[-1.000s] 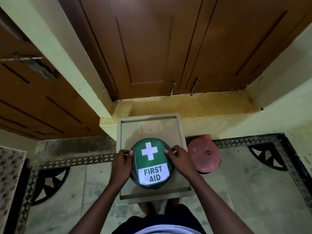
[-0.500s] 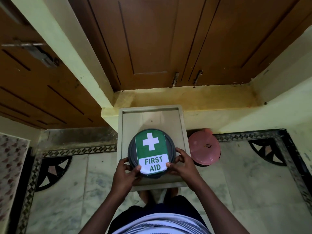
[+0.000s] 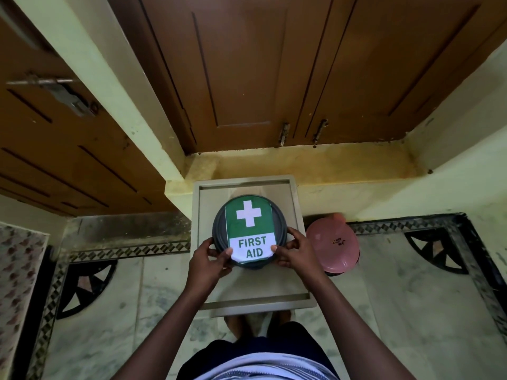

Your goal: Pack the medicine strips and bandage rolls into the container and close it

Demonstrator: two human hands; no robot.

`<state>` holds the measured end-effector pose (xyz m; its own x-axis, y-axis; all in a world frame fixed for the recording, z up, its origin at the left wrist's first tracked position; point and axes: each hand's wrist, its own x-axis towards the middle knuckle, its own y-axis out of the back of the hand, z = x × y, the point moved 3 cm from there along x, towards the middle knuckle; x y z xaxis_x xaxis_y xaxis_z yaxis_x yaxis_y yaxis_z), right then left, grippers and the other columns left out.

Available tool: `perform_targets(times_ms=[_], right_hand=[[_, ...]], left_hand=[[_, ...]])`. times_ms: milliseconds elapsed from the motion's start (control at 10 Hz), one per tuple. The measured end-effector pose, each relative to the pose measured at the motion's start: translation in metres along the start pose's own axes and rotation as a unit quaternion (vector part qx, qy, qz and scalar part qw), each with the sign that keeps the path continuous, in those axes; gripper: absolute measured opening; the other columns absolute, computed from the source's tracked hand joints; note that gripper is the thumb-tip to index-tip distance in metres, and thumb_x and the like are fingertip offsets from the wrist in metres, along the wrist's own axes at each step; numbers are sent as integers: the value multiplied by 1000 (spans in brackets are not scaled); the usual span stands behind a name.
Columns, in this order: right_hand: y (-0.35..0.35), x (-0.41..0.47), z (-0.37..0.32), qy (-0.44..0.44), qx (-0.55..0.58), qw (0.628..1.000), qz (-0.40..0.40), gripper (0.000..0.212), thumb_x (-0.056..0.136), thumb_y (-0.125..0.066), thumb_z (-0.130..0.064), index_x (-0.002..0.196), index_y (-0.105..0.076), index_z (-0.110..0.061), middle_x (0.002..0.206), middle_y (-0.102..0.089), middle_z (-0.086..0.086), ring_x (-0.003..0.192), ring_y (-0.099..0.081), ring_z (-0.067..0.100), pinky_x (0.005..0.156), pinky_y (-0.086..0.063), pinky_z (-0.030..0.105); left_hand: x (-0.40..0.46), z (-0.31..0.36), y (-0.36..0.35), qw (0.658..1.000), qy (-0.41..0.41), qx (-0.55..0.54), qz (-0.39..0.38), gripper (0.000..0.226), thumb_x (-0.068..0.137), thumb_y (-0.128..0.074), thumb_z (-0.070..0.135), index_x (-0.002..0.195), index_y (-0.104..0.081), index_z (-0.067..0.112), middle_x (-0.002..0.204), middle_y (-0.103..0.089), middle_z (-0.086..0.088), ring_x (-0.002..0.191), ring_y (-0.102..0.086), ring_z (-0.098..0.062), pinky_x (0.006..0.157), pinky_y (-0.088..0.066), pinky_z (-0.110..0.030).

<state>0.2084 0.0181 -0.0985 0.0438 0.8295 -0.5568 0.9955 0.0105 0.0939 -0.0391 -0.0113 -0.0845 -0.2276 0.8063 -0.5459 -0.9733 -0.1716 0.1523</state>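
Observation:
A round dark grey container (image 3: 219, 229) stands on a beige stool top (image 3: 293, 270), its lid on and covered by a green and white FIRST AID label (image 3: 249, 231). My left hand (image 3: 210, 260) grips the container's near left edge, thumb on the label's lower corner. My right hand (image 3: 295, 249) grips the near right edge, thumb on the other lower corner. No medicine strips or bandage rolls are visible; the inside of the container is hidden.
A pink round lidded container (image 3: 333, 244) sits on the floor just right of the stool. Brown wooden doors (image 3: 247, 78) and a yellow step (image 3: 301, 165) lie beyond. My feet show under the stool's near edge.
Both hands have slid from the container's sides down to its near edge, thumbs now on the label's lower corners. The container has stayed on the stool.

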Motion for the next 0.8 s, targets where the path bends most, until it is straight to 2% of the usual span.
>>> perform_targets(times_ms=[100, 200, 300, 500, 600, 700, 800], right_hand=[[-3, 16, -10, 2, 1, 1000, 8, 78, 85, -82, -11, 152, -43, -17, 87, -57, 12, 91, -73, 39, 72, -65, 43], [-6, 27, -16, 5, -12, 1000, 19, 80, 84, -82, -15, 153, -42, -17, 88, -62, 13, 91, -74, 40, 71, -65, 44], [-11, 33, -19, 2, -16, 1000, 18, 80, 85, -81, -17, 154, -41, -18, 93, -66, 15, 89, -75, 36, 72, -65, 43], [-15, 31, -18, -7, -21, 1000, 20, 81, 86, -81, -23, 155, -39, -19, 105, -68, 24, 91, -75, 34, 71, -65, 39], [-13, 28, -18, 4, -37, 999, 28, 77, 84, -82, -31, 151, -45, -20, 102, -72, 20, 90, -76, 31, 74, -65, 42], [-14, 20, -19, 20, -65, 997, 44, 68, 86, -78, -41, 145, -53, -18, 94, -77, 11, 84, -77, 23, 74, -63, 38], [-11, 4, -23, 42, -115, 987, 106, 60, 90, -73, -46, 138, -56, -15, 88, -74, 4, 84, -73, 18, 75, -58, 34]], left_hand=[[15, 13, -5, 1000, -18, 13, 8, 46, 91, -78, 22, 132, -58, 12, 103, -66, -17, 88, -76, -32, 69, -66, -36], [22, 20, -7, 999, -38, 22, 21, 43, 92, -76, 23, 130, -58, 12, 104, -65, -14, 92, -74, -32, 68, -65, -32], [28, 23, -6, 998, -47, 25, 32, 44, 94, -74, 24, 132, -58, 10, 104, -64, -11, 93, -74, -31, 73, -66, -38], [32, 23, -4, 998, -51, 34, 33, 46, 94, -74, 26, 133, -59, 9, 104, -66, -10, 92, -74, -28, 75, -66, -41], [30, 22, -3, 998, -47, 31, 34, 49, 93, -75, 27, 134, -58, 7, 103, -67, -10, 90, -75, -29, 75, -66, -43], [28, 19, 0, 998, -44, 33, 41, 51, 95, -72, 33, 137, -56, 9, 104, -68, -8, 87, -76, -25, 75, -66, -43], [17, 19, 7, 984, -75, 111, 117, 49, 97, -66, 43, 133, -58, 11, 102, -68, -3, 93, -71, -21, 79, -62, -41]])
